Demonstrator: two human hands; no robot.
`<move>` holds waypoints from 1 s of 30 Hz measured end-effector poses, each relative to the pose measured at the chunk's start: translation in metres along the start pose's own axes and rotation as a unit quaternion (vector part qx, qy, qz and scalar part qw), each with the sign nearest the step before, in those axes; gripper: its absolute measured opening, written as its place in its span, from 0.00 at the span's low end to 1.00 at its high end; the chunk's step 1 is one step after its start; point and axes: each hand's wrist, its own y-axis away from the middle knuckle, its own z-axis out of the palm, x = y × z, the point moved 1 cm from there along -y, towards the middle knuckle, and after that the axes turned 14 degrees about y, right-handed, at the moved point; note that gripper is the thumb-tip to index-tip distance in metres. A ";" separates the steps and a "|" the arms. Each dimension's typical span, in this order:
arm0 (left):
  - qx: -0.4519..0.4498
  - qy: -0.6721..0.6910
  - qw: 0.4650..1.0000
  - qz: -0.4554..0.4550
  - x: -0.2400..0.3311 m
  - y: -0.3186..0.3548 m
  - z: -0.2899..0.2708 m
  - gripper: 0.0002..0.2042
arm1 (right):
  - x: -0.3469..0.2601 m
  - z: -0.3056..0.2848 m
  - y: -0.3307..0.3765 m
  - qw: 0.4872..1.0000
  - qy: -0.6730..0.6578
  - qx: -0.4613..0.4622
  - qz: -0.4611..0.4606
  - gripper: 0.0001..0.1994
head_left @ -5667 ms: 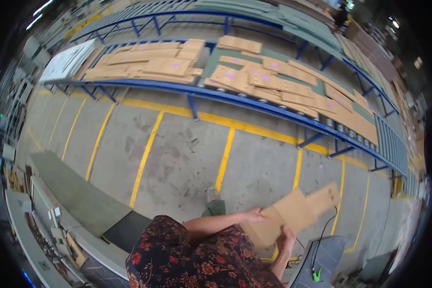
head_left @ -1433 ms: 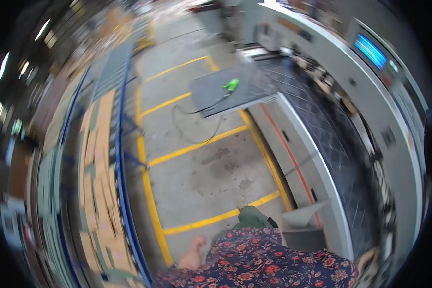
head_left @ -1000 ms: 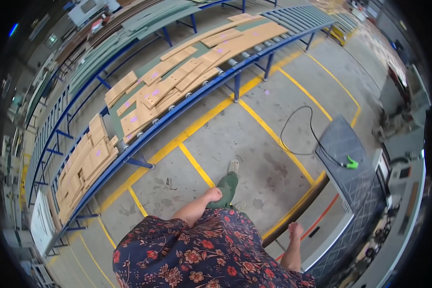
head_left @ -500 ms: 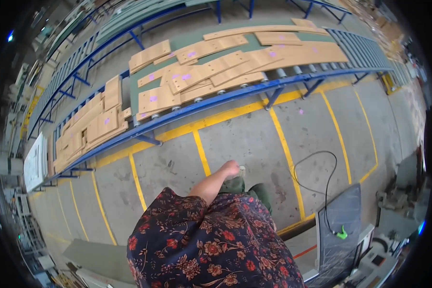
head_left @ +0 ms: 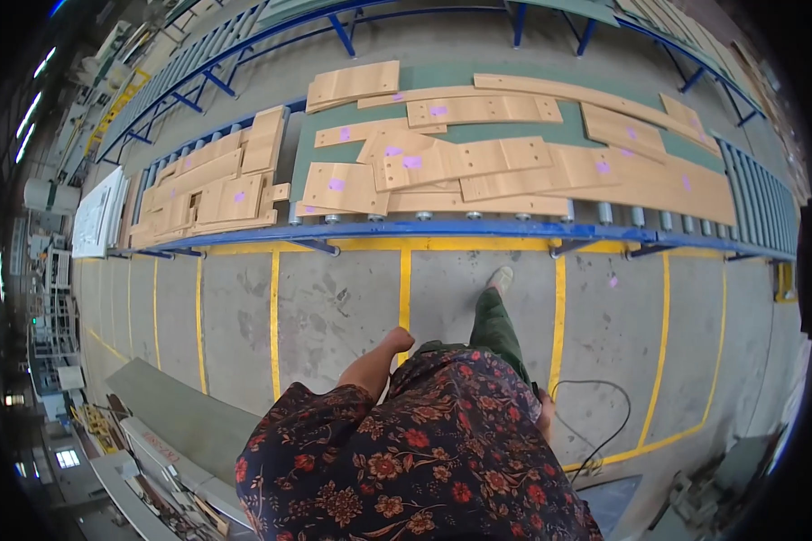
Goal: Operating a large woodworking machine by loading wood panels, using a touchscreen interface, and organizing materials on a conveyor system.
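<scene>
- Tan flat boards (head_left: pixel 469 162) are lying in overlapping rows on a green sheet (head_left: pixel 438 79), well apart from both hands; several are showing small dark holes near their ends.
- Purple patches (head_left: pixel 412 162) are marking many boards; no writing is reading clearly on them.
- More tan pieces (head_left: pixel 235 194) are resting in a stack further left, with white sheets (head_left: pixel 101 212) lying beyond.
- Blue metal rails and grey rollers are making up the roller conveyor (head_left: pixel 478 233) carrying everything.
- Red lettering (head_left: pixel 160 448) is showing on a pale machine side at lower left, beside a smooth grey-green table (head_left: pixel 171 406).
- Bare and rounded, the left hand (head_left: pixel 399 341) is hanging before the floral shirt (head_left: pixel 406 451); its fingers are hiding, so how open its grip is, or what it is holding, cannot be told.
- Beside the green trousers (head_left: pixel 496 334), the right hand (head_left: pixel 547 410) is showing only partly, its grip equally unclear.
- Thin black cable (head_left: pixel 627 406) is looping near it over scuffed concrete floor (head_left: pixel 334 307).
</scene>
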 end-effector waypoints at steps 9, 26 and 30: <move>0.205 0.316 0.926 -0.010 0.113 -0.082 -0.116 0.17 | -0.245 0.040 -0.157 0.990 -0.029 -0.117 0.074 0.22; 0.574 0.163 0.765 -0.242 0.093 -0.247 -0.292 0.30 | -0.284 0.089 -0.094 0.988 0.104 -0.088 0.073 0.18; 0.467 0.217 0.852 -0.093 0.145 -0.257 -0.308 0.31 | -0.291 0.122 -0.084 0.965 0.208 -0.117 0.108 0.19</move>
